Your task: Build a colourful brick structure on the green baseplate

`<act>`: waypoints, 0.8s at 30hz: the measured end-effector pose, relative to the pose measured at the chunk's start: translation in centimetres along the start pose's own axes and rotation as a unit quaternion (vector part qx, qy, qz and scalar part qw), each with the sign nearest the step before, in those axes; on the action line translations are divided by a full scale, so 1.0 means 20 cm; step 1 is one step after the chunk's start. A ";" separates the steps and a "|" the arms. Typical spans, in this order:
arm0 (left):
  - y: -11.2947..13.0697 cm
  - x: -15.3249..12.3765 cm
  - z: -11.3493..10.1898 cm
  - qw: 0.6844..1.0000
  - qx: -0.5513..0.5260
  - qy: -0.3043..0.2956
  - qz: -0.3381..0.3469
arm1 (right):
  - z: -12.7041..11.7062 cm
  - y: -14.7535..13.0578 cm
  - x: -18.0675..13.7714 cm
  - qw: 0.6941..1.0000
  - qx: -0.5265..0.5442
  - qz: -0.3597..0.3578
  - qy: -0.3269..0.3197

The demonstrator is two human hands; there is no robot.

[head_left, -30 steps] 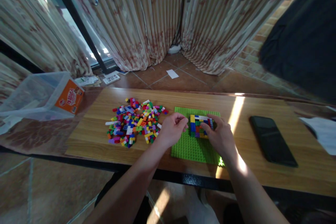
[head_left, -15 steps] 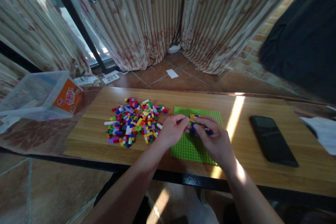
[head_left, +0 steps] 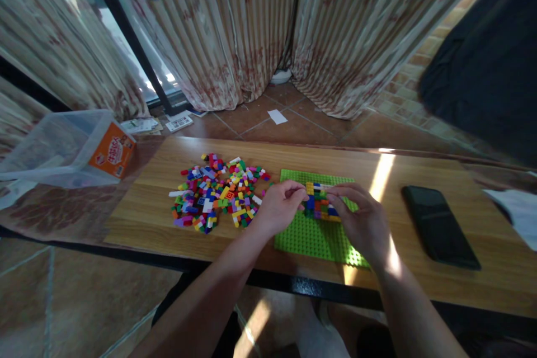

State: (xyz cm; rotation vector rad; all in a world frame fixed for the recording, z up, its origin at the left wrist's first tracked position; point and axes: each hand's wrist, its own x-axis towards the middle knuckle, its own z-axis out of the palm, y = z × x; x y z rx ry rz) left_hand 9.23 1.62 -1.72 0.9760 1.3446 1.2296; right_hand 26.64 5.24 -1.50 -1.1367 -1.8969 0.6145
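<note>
A block of multicoloured toy bricks (head_left: 318,202) sits on the green studded baseplate (head_left: 300,240), built up towards its far part. My left hand (head_left: 282,204) is at the left side of this block, thumb and fingertips pinched together; whatever they hold is too small to make out. Over the block's right part reaches my right hand (head_left: 363,213). Its thumb and index finger come together above the bricks, and what lies between them cannot be made out. That hand hides the right end of the block.
A loose pile of small coloured bricks (head_left: 229,196) lies on the wooden table (head_left: 142,196) left of the baseplate. To the right is a black phone (head_left: 439,226), with white paper (head_left: 514,215) beyond it. A clear plastic tub (head_left: 62,142) stands at far left.
My right hand has shifted right and drawn back from my left hand, uncovering more of the brick block. My left hand stays nearly in place, still pinched.
</note>
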 end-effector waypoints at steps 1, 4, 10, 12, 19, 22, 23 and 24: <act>0.00 0.01 -0.01 1.000 0.016 0.008 0.007 | -0.01 0.02 0.00 1.000 -0.005 0.011 0.008; -0.02 0.02 -0.03 0.997 0.063 0.018 0.029 | -0.04 0.08 0.01 1.000 -0.021 0.022 -0.001; -0.07 0.04 -0.03 0.992 0.112 -0.003 0.064 | 0.00 0.10 0.00 0.998 -0.039 -0.001 -0.046; -0.08 0.04 -0.03 0.990 0.123 -0.005 0.073 | 0.01 0.10 0.00 0.998 -0.044 -0.001 -0.049; -0.08 0.04 -0.04 0.986 0.153 -0.013 0.068 | 0.03 0.09 0.00 0.997 -0.068 -0.006 -0.044; -0.08 0.03 -0.03 0.985 0.157 -0.016 0.063 | 0.04 0.10 0.00 0.997 -0.072 -0.004 -0.038; -0.07 0.03 -0.03 0.985 0.157 -0.016 0.063 | 0.04 0.10 -0.01 0.997 -0.072 -0.002 -0.035; -0.07 0.03 -0.03 0.986 0.156 -0.016 0.064 | 0.04 0.10 -0.01 0.997 -0.072 -0.001 -0.032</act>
